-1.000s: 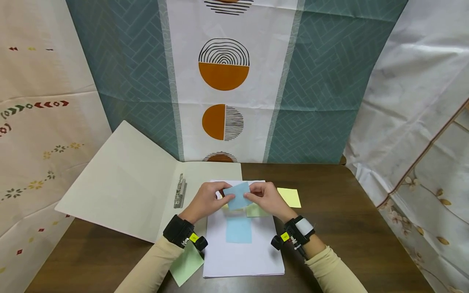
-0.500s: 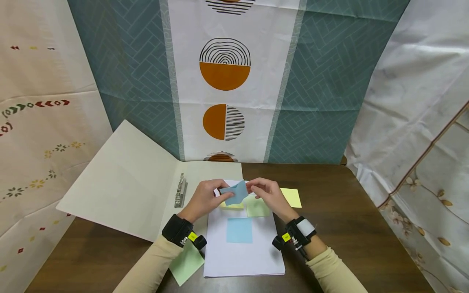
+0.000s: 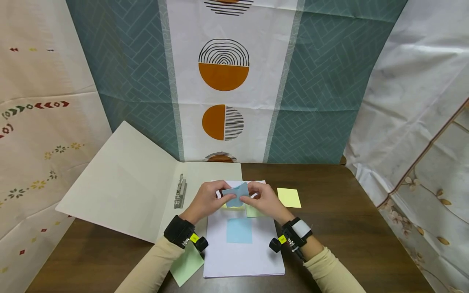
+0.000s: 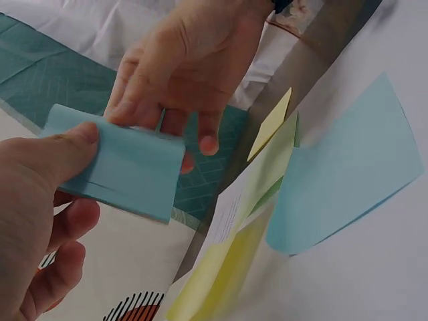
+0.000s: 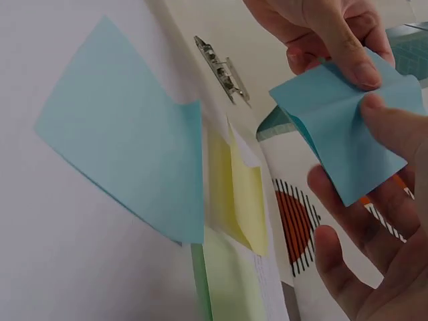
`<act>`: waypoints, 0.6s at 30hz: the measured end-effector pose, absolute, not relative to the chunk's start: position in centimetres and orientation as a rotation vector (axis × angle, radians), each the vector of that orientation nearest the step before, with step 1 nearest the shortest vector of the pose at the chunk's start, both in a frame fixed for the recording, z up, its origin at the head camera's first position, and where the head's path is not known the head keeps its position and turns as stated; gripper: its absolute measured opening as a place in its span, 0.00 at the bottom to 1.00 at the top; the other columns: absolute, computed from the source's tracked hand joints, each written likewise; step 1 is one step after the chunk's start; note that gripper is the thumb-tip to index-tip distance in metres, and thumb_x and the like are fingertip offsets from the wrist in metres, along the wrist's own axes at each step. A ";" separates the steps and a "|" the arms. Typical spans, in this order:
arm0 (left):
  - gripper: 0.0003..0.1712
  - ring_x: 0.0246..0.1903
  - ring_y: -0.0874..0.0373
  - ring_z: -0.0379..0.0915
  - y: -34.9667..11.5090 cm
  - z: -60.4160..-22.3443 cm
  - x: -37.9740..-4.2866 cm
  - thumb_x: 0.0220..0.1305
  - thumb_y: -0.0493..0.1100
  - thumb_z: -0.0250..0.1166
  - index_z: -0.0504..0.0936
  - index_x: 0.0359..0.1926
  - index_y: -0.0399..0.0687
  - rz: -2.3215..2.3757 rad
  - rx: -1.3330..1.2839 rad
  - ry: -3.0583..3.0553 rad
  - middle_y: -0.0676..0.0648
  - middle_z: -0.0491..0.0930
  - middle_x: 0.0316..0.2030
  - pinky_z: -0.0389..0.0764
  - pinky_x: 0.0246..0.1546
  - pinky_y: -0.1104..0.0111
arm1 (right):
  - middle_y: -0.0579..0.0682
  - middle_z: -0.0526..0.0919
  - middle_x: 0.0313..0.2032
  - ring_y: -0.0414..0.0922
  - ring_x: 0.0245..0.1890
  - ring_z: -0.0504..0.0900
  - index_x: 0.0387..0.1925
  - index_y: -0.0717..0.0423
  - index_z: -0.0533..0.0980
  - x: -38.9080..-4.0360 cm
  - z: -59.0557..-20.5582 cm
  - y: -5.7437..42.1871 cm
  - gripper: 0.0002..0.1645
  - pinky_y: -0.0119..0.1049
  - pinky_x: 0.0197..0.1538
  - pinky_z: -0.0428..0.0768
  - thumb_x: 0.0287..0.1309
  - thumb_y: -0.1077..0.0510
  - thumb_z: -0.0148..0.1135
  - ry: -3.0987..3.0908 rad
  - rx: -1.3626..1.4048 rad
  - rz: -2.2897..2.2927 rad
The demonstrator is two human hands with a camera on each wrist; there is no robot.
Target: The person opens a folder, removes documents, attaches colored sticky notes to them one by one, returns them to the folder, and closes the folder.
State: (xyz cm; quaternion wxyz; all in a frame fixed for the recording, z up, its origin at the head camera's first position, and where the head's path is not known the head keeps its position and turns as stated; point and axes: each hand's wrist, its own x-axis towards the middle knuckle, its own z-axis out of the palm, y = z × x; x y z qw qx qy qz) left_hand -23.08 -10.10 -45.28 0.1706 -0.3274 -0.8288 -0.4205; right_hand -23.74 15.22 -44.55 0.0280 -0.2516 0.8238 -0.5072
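The left hand and right hand pinch a blue note, apparently mid-fold, with white paper below them; next, creasing would call for even pressure.

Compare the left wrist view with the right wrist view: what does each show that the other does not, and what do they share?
Only the left wrist view shows the loose yellow note lying beside the sheets.

Only the right wrist view shows the metal clip.

Both show the left hand and right hand on a bent blue note, plus a flatter blue note, a green note and another yellow note on the white sheets.
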 end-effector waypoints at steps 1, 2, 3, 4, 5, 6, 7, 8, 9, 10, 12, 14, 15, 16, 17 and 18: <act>0.07 0.31 0.64 0.77 -10.1 -45.3 -23.1 0.67 0.36 0.81 0.89 0.41 0.43 -1.190 -0.933 -2.352 0.47 0.90 0.32 0.75 0.29 0.75 | 0.60 0.93 0.45 0.39 0.43 0.87 0.50 0.60 0.87 -23.7 -44.6 15.1 0.09 0.34 0.46 0.86 0.73 0.61 0.75 2.540 -0.786 -1.556; 0.07 0.31 0.65 0.76 -10.1 -45.3 -23.1 0.67 0.36 0.81 0.89 0.41 0.43 -1.188 -0.934 -2.352 0.47 0.90 0.32 0.75 0.29 0.75 | 0.60 0.93 0.43 0.39 0.40 0.87 0.47 0.61 0.88 -23.7 -44.6 15.0 0.07 0.32 0.46 0.87 0.73 0.61 0.75 2.535 -0.787 -1.552; 0.07 0.31 0.65 0.76 -10.1 -45.3 -23.1 0.67 0.37 0.81 0.89 0.41 0.43 -1.187 -0.933 -2.354 0.47 0.90 0.32 0.75 0.29 0.75 | 0.60 0.93 0.41 0.39 0.39 0.87 0.45 0.61 0.88 -23.7 -44.6 14.9 0.06 0.31 0.45 0.87 0.73 0.61 0.75 2.530 -0.783 -1.555; 0.07 0.31 0.66 0.76 -10.1 -45.3 -23.0 0.67 0.37 0.81 0.89 0.41 0.43 -1.190 -0.931 -2.361 0.47 0.90 0.32 0.75 0.29 0.75 | 0.60 0.93 0.41 0.39 0.38 0.88 0.44 0.61 0.89 -23.7 -44.6 14.9 0.05 0.31 0.46 0.87 0.72 0.62 0.76 2.525 -0.775 -1.562; 0.07 0.31 0.66 0.76 -10.2 -45.4 -23.1 0.67 0.37 0.81 0.90 0.41 0.43 -1.195 -0.926 -2.367 0.47 0.90 0.32 0.75 0.30 0.75 | 0.60 0.93 0.41 0.39 0.37 0.88 0.44 0.62 0.89 -23.7 -44.6 14.9 0.05 0.30 0.46 0.87 0.72 0.62 0.76 2.524 -0.772 -1.569; 0.07 0.31 0.66 0.77 -10.2 -45.4 -23.1 0.67 0.37 0.81 0.90 0.42 0.43 -1.201 -0.921 -2.375 0.48 0.90 0.33 0.76 0.30 0.74 | 0.60 0.94 0.41 0.39 0.37 0.89 0.44 0.62 0.89 -23.7 -44.6 14.9 0.06 0.29 0.46 0.87 0.72 0.62 0.76 2.523 -0.764 -1.576; 0.07 0.32 0.65 0.77 -10.3 -45.3 -23.1 0.68 0.38 0.81 0.91 0.43 0.43 -1.204 -0.914 -2.388 0.48 0.90 0.33 0.76 0.30 0.75 | 0.61 0.94 0.42 0.39 0.37 0.89 0.45 0.63 0.89 -23.7 -44.5 15.0 0.06 0.29 0.45 0.87 0.72 0.63 0.76 2.522 -0.754 -1.584; 0.08 0.32 0.65 0.78 -10.4 -45.3 -23.0 0.68 0.39 0.81 0.91 0.43 0.43 -1.209 -0.909 -2.398 0.48 0.91 0.33 0.77 0.30 0.75 | 0.62 0.94 0.43 0.38 0.36 0.90 0.46 0.63 0.90 -23.8 -44.5 15.0 0.07 0.28 0.45 0.87 0.72 0.63 0.75 2.522 -0.744 -1.591; 0.08 0.33 0.64 0.79 -10.5 -45.4 -23.1 0.68 0.39 0.81 0.91 0.43 0.44 -1.212 -0.905 -2.406 0.48 0.91 0.33 0.77 0.30 0.75 | 0.62 0.94 0.44 0.37 0.37 0.90 0.47 0.64 0.90 -23.8 -44.5 15.1 0.08 0.28 0.45 0.88 0.72 0.63 0.75 2.517 -0.730 -1.603; 0.08 0.33 0.64 0.80 -10.6 -45.4 -23.1 0.68 0.40 0.81 0.92 0.44 0.44 -1.212 -0.904 -2.410 0.48 0.91 0.33 0.77 0.30 0.75 | 0.63 0.95 0.45 0.36 0.37 0.91 0.48 0.65 0.90 -23.9 -44.5 15.2 0.09 0.27 0.45 0.88 0.72 0.63 0.75 2.515 -0.718 -1.615; 0.08 0.34 0.63 0.82 -10.9 -45.5 -23.1 0.67 0.40 0.81 0.92 0.44 0.44 -1.216 -0.895 -2.419 0.48 0.91 0.33 0.78 0.30 0.75 | 0.64 0.94 0.48 0.35 0.38 0.91 0.50 0.66 0.90 -23.9 -44.4 15.5 0.10 0.27 0.46 0.88 0.72 0.64 0.74 2.506 -0.697 -1.642; 0.07 0.34 0.62 0.83 -11.1 -45.6 -23.0 0.67 0.38 0.81 0.92 0.43 0.44 -1.225 -0.899 -2.422 0.48 0.92 0.34 0.78 0.30 0.75 | 0.65 0.94 0.50 0.33 0.39 0.92 0.52 0.66 0.90 -23.9 -44.4 15.6 0.12 0.27 0.48 0.88 0.72 0.64 0.74 2.491 -0.687 -1.664; 0.06 0.34 0.62 0.83 -11.1 -45.6 -23.0 0.67 0.38 0.81 0.92 0.42 0.44 -1.223 -0.906 -2.424 0.48 0.92 0.34 0.77 0.30 0.75 | 0.66 0.93 0.51 0.33 0.39 0.92 0.53 0.67 0.90 -23.9 -44.4 15.7 0.12 0.27 0.49 0.89 0.73 0.64 0.74 2.482 -0.688 -1.671; 0.05 0.34 0.62 0.83 -11.1 -45.6 -23.0 0.67 0.37 0.80 0.92 0.40 0.44 -1.222 -0.918 -2.423 0.48 0.92 0.34 0.77 0.30 0.75 | 0.66 0.93 0.52 0.33 0.40 0.92 0.53 0.67 0.89 -23.9 -44.4 15.7 0.13 0.27 0.49 0.89 0.73 0.64 0.74 2.477 -0.693 -1.669; 0.04 0.34 0.63 0.82 -11.0 -45.7 -23.1 0.68 0.37 0.80 0.91 0.39 0.44 -1.227 -0.930 -2.426 0.48 0.92 0.33 0.77 0.30 0.75 | 0.67 0.93 0.52 0.33 0.40 0.92 0.54 0.67 0.89 -23.9 -44.5 15.7 0.13 0.27 0.50 0.89 0.73 0.64 0.73 2.474 -0.697 -1.667; 0.05 0.33 0.63 0.82 -10.9 -45.6 -23.0 0.69 0.37 0.79 0.90 0.37 0.44 -1.226 -0.945 -2.427 0.47 0.92 0.32 0.77 0.30 0.75 | 0.67 0.93 0.52 0.33 0.40 0.92 0.55 0.67 0.89 -23.9 -44.5 15.7 0.13 0.27 0.50 0.89 0.73 0.64 0.73 2.474 -0.695 -1.665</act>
